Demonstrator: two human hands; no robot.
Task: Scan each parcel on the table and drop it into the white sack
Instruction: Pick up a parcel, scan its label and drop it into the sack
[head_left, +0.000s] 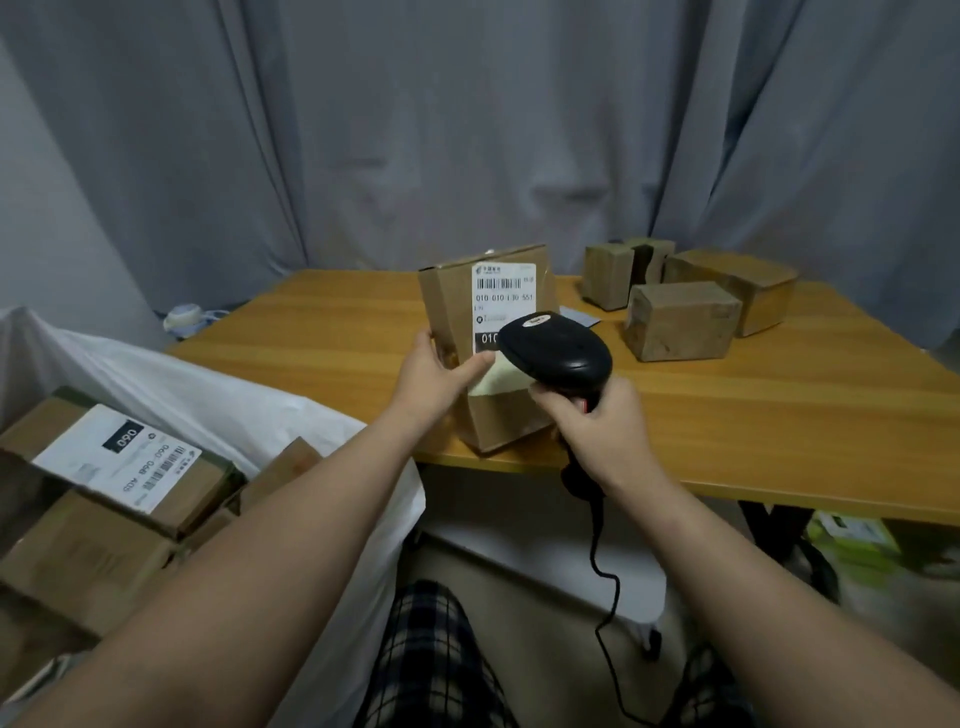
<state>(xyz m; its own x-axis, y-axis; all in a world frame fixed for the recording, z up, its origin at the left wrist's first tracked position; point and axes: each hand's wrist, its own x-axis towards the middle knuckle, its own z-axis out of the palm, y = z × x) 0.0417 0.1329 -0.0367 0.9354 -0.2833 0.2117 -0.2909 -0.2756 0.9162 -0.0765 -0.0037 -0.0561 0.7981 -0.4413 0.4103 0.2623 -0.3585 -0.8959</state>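
Your left: bare surface (322, 332) stretch, open path to white sack (208, 384) mouth. Your far right: cardboard parcels (680, 322) clustered, blocking reach. Scanner cable (594, 551) dangles below near edge.

Desk layout: one parcel (498, 423) at the near edge, more far right, sack (208, 384) to the left.
The parcel is upright at the desk's (727, 415) near edge. My left hand (434, 371) grips its left side; my right hand (597, 426), just right of it, holds the scanner (556, 345) in front of its label. Clustered parcels (680, 322) sit far right on the desk, well apart. Sack beside the desk's left end, boxes (119, 467) inside. Curtain (467, 130) behind.
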